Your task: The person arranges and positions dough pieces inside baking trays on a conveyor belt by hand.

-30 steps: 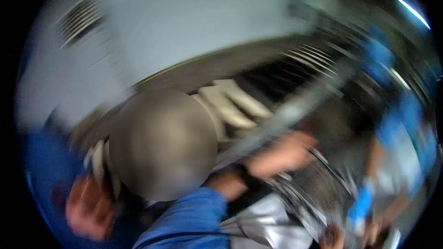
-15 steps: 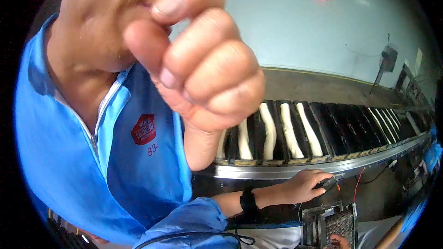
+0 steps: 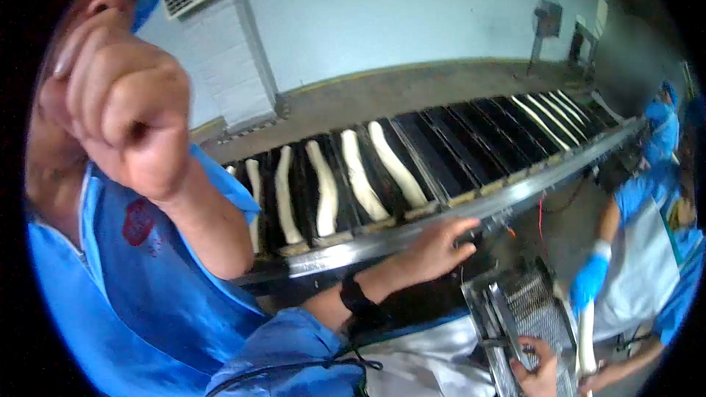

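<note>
My right hand (image 3: 539,369) reaches in from the bottom edge, index finger and thumb spread apart at the side of a metal frame (image 3: 491,327). Beneath the fingers lies a ribbed metal mesh (image 3: 535,309) set in that frame. Nothing shows in the grip, though the lower fingers are partly cut off. Just right of it, a co-worker's blue-gloved hand (image 3: 587,279) holds the top of a long white dough strip (image 3: 586,342), and that person's bare hand (image 3: 599,378) is at its lower end. My left hand is outside the view.
Dough strips (image 3: 397,165) lie across the dark slats of a conveyor (image 3: 456,140) with a metal edge (image 3: 331,259). At left stands a co-worker in a blue jacket (image 3: 147,301), one fist (image 3: 132,103) raised, the other hand (image 3: 441,250) stretched out by the conveyor edge.
The view has swung right and back. The left co-worker's raised fist appears farther left and smaller. My right hand shows more fully; the right co-worker and dough strip have come into view.
</note>
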{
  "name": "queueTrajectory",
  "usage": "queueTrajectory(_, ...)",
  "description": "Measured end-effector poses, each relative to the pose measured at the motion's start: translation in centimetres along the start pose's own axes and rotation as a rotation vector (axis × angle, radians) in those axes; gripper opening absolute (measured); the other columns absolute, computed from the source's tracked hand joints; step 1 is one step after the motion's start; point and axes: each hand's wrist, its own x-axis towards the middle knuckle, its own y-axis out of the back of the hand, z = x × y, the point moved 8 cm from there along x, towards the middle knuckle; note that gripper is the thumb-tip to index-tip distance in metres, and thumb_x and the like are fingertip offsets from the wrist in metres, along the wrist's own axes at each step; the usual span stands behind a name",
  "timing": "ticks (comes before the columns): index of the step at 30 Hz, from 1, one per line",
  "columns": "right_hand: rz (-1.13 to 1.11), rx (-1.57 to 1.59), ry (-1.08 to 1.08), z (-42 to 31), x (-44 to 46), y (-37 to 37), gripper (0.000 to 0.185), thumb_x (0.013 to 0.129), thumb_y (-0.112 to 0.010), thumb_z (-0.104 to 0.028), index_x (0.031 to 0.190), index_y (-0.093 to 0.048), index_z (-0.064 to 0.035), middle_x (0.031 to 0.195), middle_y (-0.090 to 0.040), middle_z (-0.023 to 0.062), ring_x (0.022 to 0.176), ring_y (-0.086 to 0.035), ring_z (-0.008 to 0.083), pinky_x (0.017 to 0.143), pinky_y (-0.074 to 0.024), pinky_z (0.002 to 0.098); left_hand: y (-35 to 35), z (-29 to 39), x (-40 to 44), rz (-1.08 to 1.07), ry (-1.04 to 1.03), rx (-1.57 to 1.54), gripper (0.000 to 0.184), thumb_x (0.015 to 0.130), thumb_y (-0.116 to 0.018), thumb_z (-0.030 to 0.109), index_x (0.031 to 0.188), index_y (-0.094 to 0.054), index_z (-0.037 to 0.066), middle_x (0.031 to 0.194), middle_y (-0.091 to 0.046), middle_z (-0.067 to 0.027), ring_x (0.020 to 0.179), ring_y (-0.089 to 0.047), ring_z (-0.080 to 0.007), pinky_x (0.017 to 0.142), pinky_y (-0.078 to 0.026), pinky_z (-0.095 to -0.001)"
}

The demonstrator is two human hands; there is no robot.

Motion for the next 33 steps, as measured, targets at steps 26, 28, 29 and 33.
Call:
queueTrajectory(26,0.139,0.233,-0.188,11.8,-2.8,0.6,0.040,0.072,-0.065,0.007,0.112,-0.059,0.0007,0.107,-0.064,0.0108,0.098,-0.061,0.0191,0.080,-0.0502,0.0300,5.8,-13.1,-4.4,-0.161,0.605,1.047,0.078,0.084,-0.054,0.063,0.122,-0.060,-0.005,0.147,-0.032,-0.0259,0.143,-0.013,-0.0374,0.109,-0.006,-0.0639)
queueTrajectory(28,0.271,0.232,-0.304,16.3,-5.4,1.5,0.040,0.077,-0.064,0.008,0.115,-0.056,0.0003,0.112,-0.062,0.0106,0.100,-0.060,0.0197,0.078,-0.0502,0.0297,6.8,-13.0,-5.2,-0.217,0.675,1.079,0.078,0.084,-0.053,0.063,0.120,-0.061,-0.005,0.146,-0.032,-0.0266,0.143,-0.013,-0.0380,0.109,-0.006,-0.0640)
queueTrajectory(29,0.298,0.208,-0.289,19.8,-6.4,2.0,0.040,0.078,-0.064,0.007,0.116,-0.056,0.0004,0.114,-0.061,0.0110,0.101,-0.060,0.0203,0.077,-0.0505,0.0293,7.1,-13.2,-5.7,-0.217,0.681,1.088,0.080,0.084,-0.052,0.065,0.120,-0.061,-0.006,0.146,-0.032,-0.0279,0.143,-0.012,-0.0388,0.110,-0.006,-0.0634)
queueTrajectory(33,0.376,-0.291,-0.316,26.8,-9.9,5.1,0.039,0.076,-0.065,0.000,0.114,-0.055,0.0007,0.112,-0.062,0.0155,0.101,-0.061,0.0264,0.076,-0.0509,0.0363,8.5,-12.6,-7.0,-0.244,0.755,1.113,0.090,0.083,-0.048,0.069,0.126,-0.053,-0.010,0.145,-0.032,-0.0303,0.143,-0.008,-0.0412,0.111,-0.005,-0.0612)
